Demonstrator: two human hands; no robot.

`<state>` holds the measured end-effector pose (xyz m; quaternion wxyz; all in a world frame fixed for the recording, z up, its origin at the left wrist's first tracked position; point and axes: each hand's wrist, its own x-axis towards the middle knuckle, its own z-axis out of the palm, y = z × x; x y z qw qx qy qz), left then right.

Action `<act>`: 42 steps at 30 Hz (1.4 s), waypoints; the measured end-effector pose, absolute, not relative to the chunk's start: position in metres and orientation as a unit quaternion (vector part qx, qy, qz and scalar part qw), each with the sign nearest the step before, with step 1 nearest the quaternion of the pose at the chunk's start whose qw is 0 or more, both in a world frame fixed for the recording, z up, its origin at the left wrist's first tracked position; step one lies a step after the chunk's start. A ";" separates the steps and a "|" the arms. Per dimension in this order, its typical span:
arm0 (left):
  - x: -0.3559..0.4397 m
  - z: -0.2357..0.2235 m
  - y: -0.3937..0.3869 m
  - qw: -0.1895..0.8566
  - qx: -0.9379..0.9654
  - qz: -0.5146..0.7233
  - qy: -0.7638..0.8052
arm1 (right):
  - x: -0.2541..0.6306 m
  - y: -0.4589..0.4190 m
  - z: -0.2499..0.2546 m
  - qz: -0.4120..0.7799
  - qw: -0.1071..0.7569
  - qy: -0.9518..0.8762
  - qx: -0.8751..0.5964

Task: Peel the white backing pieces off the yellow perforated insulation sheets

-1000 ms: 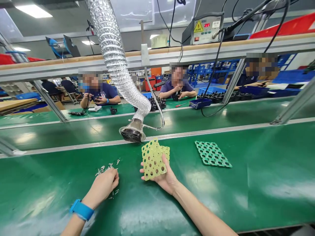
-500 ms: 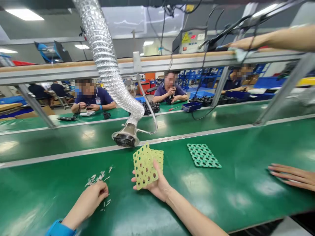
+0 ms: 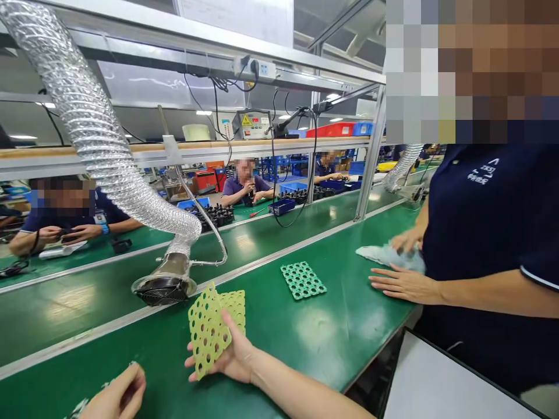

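Observation:
My right hand (image 3: 238,355) is closed on yellow perforated sheets (image 3: 208,331), thumb on the near side and fingers behind. They stand tilted above the green worktop; a second layer (image 3: 234,301) shows behind the front one. My left hand (image 3: 117,393), at the bottom edge, has its fingers curled together in a pinch; what they hold, if anything, is too small to make out. Small white slivers (image 3: 78,408) lie beside it, mostly hidden by the hand and the frame edge. A green perforated panel (image 3: 303,280) lies flat on the worktop to the right.
A silver flexible duct (image 3: 109,139) hangs down to a round fume hood (image 3: 165,283) left of the sheets. At the right a co-worker (image 3: 493,233) presses a pale cloth (image 3: 375,254) on the worktop (image 3: 340,326). More people sit across the bench.
The view has turned right, bringing the co-worker into sight. That person's one hand has come down from the shelf with the cloth to the worktop. My right hand keeps the yellow sheets.

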<state>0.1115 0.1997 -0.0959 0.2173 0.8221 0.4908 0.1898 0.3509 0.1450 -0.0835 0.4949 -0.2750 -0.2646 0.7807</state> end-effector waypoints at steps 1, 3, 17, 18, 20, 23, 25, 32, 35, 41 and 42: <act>0.116 -0.090 0.199 0.227 0.819 0.206 0.485 | 0.352 0.144 -0.081 0.777 0.501 -0.265 -0.275; 0.128 -0.077 0.199 0.251 0.804 0.260 0.472 | 0.354 0.144 -0.076 0.768 0.513 -0.267 -0.275; 0.236 0.201 0.231 -0.026 0.736 0.631 0.245 | 0.347 0.154 -0.092 0.781 0.498 -0.251 -0.282; 0.244 0.221 0.242 -0.041 0.730 0.639 0.238 | 0.347 0.156 -0.094 0.784 0.494 -0.248 -0.282; 0.259 0.254 0.266 -0.045 0.728 0.643 0.234 | 0.347 0.158 -0.098 0.789 0.487 -0.240 -0.287; 0.275 0.296 0.299 -0.032 0.734 0.632 0.246 | 0.345 0.162 -0.103 0.799 0.457 -0.243 -0.305; 0.282 0.320 0.308 -0.028 0.734 0.626 0.263 | 0.344 0.162 -0.104 0.804 0.437 -0.250 -0.317; 0.301 0.322 0.228 -0.108 0.781 0.588 0.182 | 0.346 0.153 -0.090 0.810 0.487 -0.217 -0.246; 0.297 0.260 0.174 -0.152 0.830 0.527 0.098 | 0.352 0.145 -0.076 0.793 0.522 -0.217 -0.226; 0.254 0.107 0.134 0.069 0.885 0.436 0.148 | 0.361 0.140 -0.058 0.755 0.580 -0.203 -0.227; 0.245 0.085 0.139 0.137 0.865 0.442 0.195 | 0.361 0.139 -0.058 0.758 0.578 -0.205 -0.223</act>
